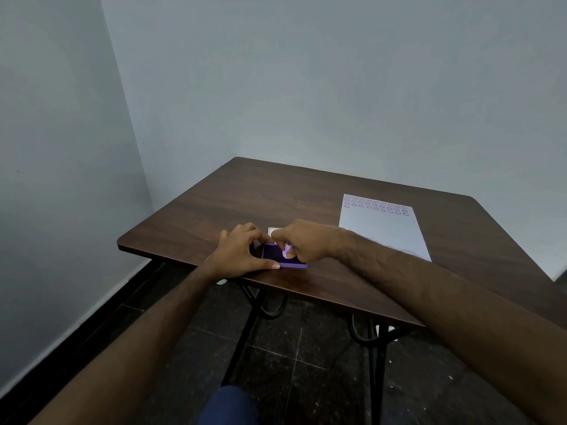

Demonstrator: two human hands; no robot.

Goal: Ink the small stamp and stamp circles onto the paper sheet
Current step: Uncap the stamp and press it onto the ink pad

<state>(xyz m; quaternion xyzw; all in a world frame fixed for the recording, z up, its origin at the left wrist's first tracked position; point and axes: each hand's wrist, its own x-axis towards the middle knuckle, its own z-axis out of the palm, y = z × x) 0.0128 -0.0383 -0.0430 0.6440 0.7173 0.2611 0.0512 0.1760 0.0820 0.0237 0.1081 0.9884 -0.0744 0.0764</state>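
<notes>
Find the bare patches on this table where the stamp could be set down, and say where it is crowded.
Free: the table between the far edge and the hands, left of the paper sheet; also the near strip under the right forearm. Crowded: the left near corner, where the left hand steadies the ink pad and the right hand presses the small stamp.

One table; one paper sheet; one ink pad; one small stamp; two hands.

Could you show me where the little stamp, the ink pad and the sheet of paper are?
small stamp (287, 251): head view, on its lilac handle below the fingers.
ink pad (271, 251): head view, on its dark purple inking surface.
paper sheet (383, 231): head view, on the blank middle, below the stamped circles.
</notes>
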